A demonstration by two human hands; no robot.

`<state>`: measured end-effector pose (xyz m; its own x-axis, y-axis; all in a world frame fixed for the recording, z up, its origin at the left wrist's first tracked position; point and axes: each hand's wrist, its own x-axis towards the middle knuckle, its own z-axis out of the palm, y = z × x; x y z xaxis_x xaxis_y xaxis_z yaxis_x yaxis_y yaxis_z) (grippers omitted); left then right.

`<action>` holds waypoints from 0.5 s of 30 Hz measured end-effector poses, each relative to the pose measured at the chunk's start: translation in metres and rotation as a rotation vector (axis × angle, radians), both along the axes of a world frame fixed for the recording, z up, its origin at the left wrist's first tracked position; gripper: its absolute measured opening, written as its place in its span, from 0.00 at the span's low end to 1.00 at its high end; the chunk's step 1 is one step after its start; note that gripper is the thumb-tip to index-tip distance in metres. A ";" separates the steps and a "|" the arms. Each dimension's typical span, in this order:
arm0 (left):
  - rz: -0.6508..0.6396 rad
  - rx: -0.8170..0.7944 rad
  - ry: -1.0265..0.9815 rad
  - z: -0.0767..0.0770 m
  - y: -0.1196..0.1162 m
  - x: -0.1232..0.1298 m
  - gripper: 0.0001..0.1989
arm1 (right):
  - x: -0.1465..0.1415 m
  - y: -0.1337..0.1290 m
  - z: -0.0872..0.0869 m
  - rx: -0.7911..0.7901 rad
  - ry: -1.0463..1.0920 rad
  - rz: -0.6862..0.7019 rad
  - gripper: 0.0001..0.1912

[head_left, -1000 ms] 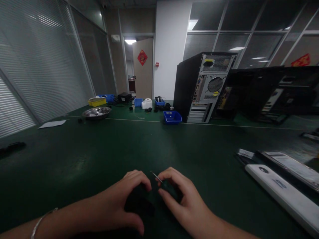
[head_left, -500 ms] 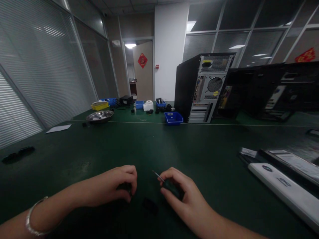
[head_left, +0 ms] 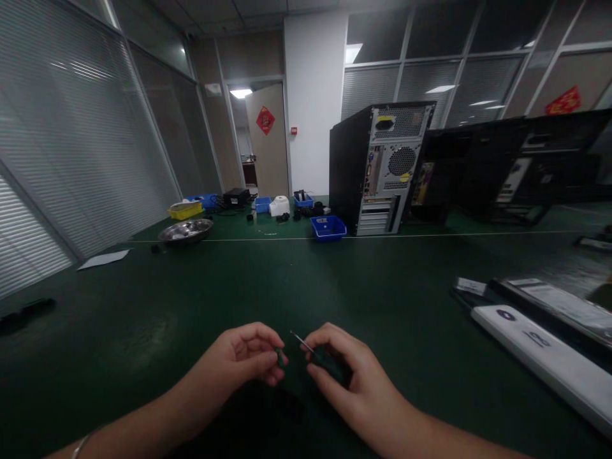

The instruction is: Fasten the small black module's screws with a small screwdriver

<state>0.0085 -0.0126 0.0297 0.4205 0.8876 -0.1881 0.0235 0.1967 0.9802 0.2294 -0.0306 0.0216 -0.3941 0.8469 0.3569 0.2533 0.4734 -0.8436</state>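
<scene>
My right hand (head_left: 342,366) is closed round the dark handle of a screwdriver (head_left: 303,342), whose thin metal shaft points up and left. To its left, my left hand (head_left: 253,354) pinches a small green piece (head_left: 280,357) between thumb and fingers; it looks like a bit of circuit board, but its exact kind is too small to tell. The screwdriver's tip is close to the left fingertips, apart from them. Below and between the hands a small black part (head_left: 289,403) lies on the dark green table (head_left: 229,280), hard to make out in the shadow.
A black computer tower (head_left: 351,172) stands at the back, with a blue tray (head_left: 328,229) beside it. A metal bowl (head_left: 185,233) is at the far left. On the right lie a white slab-like case (head_left: 535,357) and a drive-like metal unit (head_left: 564,306).
My left hand has turned and come up toward the screwdriver tip, bringing the small green piece into sight. My right hand holds the screwdriver almost as before. The view has shifted slightly.
</scene>
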 end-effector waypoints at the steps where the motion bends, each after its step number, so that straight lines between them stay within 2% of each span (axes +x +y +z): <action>1: 0.013 -0.031 -0.029 -0.001 -0.002 0.002 0.06 | 0.000 0.000 0.000 0.003 0.003 -0.002 0.10; 10: 0.032 -0.189 -0.211 -0.001 -0.018 0.010 0.04 | -0.003 -0.004 0.004 0.013 0.027 0.008 0.09; 15: 0.034 -0.115 -0.290 -0.007 -0.021 0.014 0.06 | -0.007 -0.010 0.005 -0.051 -0.006 0.027 0.05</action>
<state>0.0222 -0.0334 0.0231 0.4417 0.8820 -0.1643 -0.2623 0.3021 0.9165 0.2227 -0.0405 0.0261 -0.4190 0.8531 0.3109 0.2461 0.4363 -0.8655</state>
